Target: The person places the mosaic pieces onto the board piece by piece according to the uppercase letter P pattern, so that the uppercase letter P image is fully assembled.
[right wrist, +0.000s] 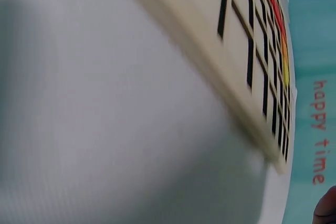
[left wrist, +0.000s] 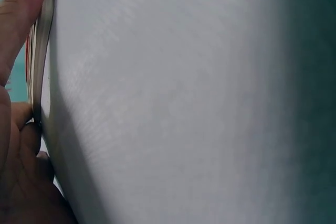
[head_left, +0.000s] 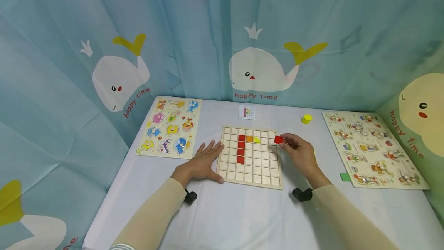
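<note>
A wooden grid board (head_left: 249, 179) lies on the table between both hands. Set in its squares are a column of several red tiles (head_left: 241, 152), an orange tile (head_left: 249, 139) and a yellow piece with a rounded edge (head_left: 257, 139). My left hand (head_left: 202, 163) rests with spread fingers along the board's left side, fingertips and thumb right at the rim. Thumb and fingers of my right hand (head_left: 301, 157) pinch a red square tile (head_left: 278, 139) over the board's upper right edge. In the right wrist view only a fingertip (right wrist: 326, 205) shows.
Behind the board lies a small card (head_left: 247, 112) printed with a coloured grid. A yellow cylinder (head_left: 306, 119) stands at the back right. Picture puzzle boards lie at left (head_left: 170, 126) and right (head_left: 372, 147), with a green piece (head_left: 345, 177) poking from under the right one.
</note>
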